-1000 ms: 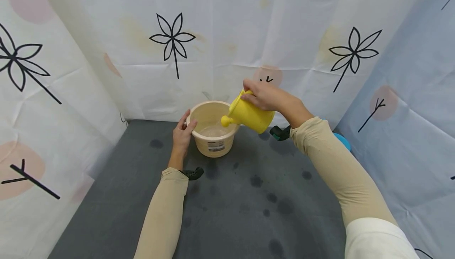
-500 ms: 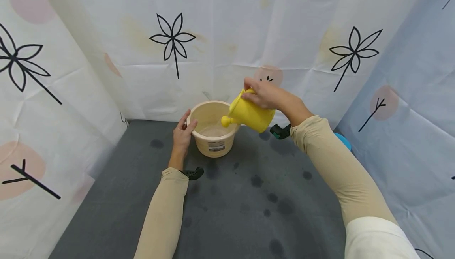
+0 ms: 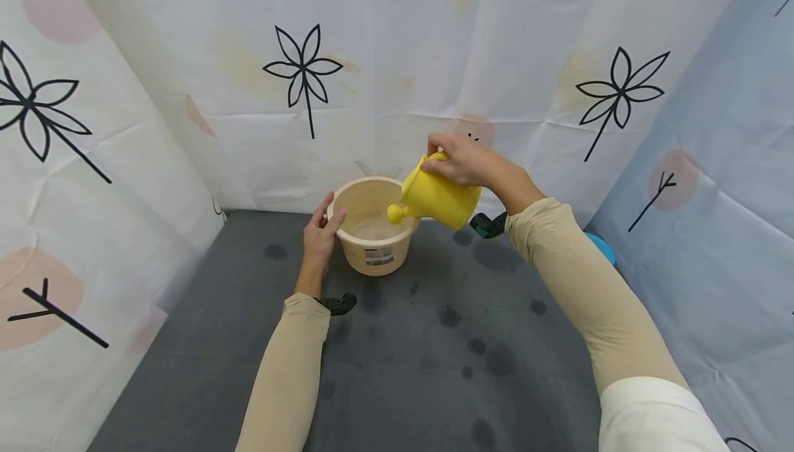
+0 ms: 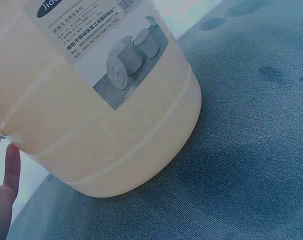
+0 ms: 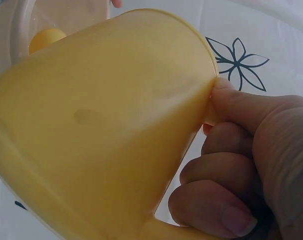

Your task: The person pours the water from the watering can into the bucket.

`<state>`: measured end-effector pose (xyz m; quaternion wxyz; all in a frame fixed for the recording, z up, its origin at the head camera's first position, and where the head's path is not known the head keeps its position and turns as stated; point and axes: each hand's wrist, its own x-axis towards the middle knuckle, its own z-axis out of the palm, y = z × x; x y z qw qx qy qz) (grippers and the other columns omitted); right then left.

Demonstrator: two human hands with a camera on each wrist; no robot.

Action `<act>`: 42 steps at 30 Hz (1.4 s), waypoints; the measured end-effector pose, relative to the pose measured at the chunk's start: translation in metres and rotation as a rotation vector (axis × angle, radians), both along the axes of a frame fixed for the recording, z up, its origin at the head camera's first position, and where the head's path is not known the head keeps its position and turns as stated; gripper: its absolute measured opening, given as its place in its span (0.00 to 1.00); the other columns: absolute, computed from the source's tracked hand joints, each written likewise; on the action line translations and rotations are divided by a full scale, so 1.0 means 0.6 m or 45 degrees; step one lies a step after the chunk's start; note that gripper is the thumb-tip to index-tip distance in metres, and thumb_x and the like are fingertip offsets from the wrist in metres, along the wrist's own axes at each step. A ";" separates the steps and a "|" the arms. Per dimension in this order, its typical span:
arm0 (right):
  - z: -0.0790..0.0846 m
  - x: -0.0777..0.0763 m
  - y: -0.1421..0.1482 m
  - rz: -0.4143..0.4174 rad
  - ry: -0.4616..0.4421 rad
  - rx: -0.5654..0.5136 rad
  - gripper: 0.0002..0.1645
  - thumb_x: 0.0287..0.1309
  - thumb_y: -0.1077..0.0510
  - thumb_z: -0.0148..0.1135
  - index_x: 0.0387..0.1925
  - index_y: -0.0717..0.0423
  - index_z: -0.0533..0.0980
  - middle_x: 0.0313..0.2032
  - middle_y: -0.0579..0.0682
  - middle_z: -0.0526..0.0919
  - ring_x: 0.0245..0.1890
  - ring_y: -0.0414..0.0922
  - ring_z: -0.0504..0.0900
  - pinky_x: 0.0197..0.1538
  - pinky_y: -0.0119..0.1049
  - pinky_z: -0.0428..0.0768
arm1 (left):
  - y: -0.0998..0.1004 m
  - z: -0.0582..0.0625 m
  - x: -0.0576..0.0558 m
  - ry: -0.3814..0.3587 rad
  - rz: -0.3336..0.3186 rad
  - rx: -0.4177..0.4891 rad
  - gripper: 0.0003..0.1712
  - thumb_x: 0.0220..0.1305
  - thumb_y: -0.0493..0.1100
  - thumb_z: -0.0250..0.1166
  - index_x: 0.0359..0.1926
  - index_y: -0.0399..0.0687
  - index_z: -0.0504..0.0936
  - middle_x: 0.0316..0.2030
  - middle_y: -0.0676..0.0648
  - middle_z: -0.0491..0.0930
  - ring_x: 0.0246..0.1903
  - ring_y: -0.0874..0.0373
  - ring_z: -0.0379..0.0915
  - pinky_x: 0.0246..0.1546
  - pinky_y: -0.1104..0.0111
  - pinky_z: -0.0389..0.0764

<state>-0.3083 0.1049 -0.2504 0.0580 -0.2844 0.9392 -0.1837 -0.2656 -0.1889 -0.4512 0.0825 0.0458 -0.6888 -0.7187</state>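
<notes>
A cream plastic bucket (image 3: 377,259) with a printed label stands at the back of the grey table. My left hand (image 3: 319,238) holds its left rim, thumb over the edge and fingers outside; in the left wrist view the bucket's labelled side (image 4: 126,130) fills much of the picture. Up at the right, a yellow watering can (image 3: 442,193) is gripped by the handle in my right hand (image 3: 465,162). The can tilts left, its round spout head over the bucket's opening. In the right wrist view, curled fingers (image 5: 216,175) wrap the handle and the thumb lies at the can's rim.
The grey tabletop (image 3: 397,369) carries several dark wet-looking spots. White cloth walls (image 3: 384,38) with flower prints enclose the back and sides. A blue object (image 3: 600,248) shows at the right edge, partly behind the right sleeve.
My right hand has risen very slightly, the watering can tipping a touch more toward the bucket. The left hand and the bucket stay put.
</notes>
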 end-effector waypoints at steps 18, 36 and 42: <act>0.002 -0.005 -0.002 -0.018 -0.021 -0.013 0.15 0.73 0.46 0.59 0.43 0.54 0.70 0.38 0.55 0.78 0.37 0.51 0.74 0.43 0.40 0.73 | -0.006 -0.043 -0.030 0.005 0.033 0.021 0.36 0.68 0.56 0.68 0.74 0.74 0.67 0.70 0.44 0.72 0.49 0.69 0.75 0.45 0.81 0.77; 0.005 -0.015 -0.007 -0.005 -0.030 0.014 0.16 0.73 0.47 0.59 0.44 0.55 0.71 0.42 0.57 0.80 0.40 0.51 0.76 0.45 0.41 0.75 | 0.004 0.002 0.001 -0.019 0.027 -0.046 0.35 0.71 0.51 0.66 0.76 0.66 0.67 0.45 0.53 0.78 0.37 0.68 0.76 0.39 0.77 0.77; 0.005 -0.016 -0.009 -0.018 -0.048 0.034 0.16 0.73 0.46 0.58 0.45 0.54 0.70 0.43 0.57 0.80 0.39 0.52 0.76 0.45 0.41 0.75 | 0.004 0.001 0.001 -0.024 0.033 -0.045 0.36 0.71 0.51 0.66 0.76 0.66 0.66 0.44 0.53 0.78 0.37 0.68 0.75 0.41 0.75 0.77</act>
